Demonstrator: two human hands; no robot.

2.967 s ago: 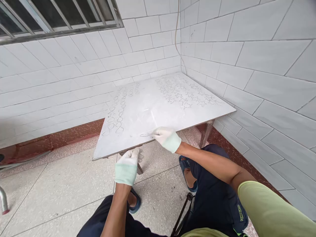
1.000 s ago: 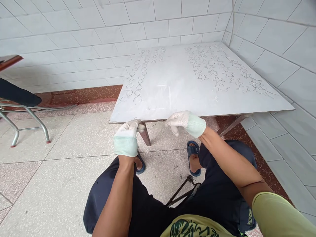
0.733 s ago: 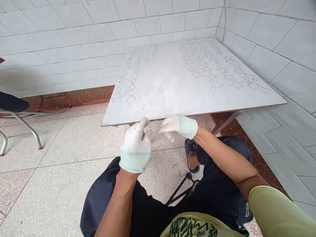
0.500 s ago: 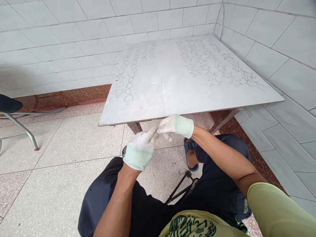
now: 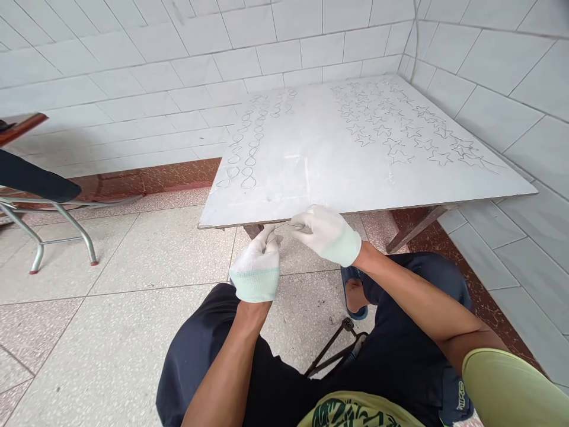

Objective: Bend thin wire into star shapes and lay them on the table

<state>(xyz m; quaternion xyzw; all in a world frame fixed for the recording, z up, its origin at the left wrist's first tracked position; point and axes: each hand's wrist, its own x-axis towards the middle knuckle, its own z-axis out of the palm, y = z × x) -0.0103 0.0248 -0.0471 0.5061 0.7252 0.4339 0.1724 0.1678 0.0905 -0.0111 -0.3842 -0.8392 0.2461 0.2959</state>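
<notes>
My left hand [image 5: 256, 265], in a white glove with a pale green cuff, is closed on a thin wire [image 5: 283, 223] just in front of the table's near edge. Gloved the same way, my right hand [image 5: 326, 234] pinches the other end of the wire. A short curved stretch shows between the hands; the rest is hidden by my fingers. Beyond them, the white tabletop [image 5: 329, 184] carries thin wire-like star outlines [image 5: 400, 156] on its right side. Looped, figure-eight outlines [image 5: 249, 178] form rows on its left.
Tiled walls [image 5: 502, 112] border the table behind and at right. At left, a metal-legged stool [image 5: 62, 239] stands on the speckled floor, with someone's dark-clothed leg [image 5: 38, 178] over it. Between my legs is a dark metal frame [image 5: 333, 350].
My hands have drawn apart, and a stretch of wire now shows between them. The view has shifted left, bringing more of the stool and the dark-clothed leg into sight.
</notes>
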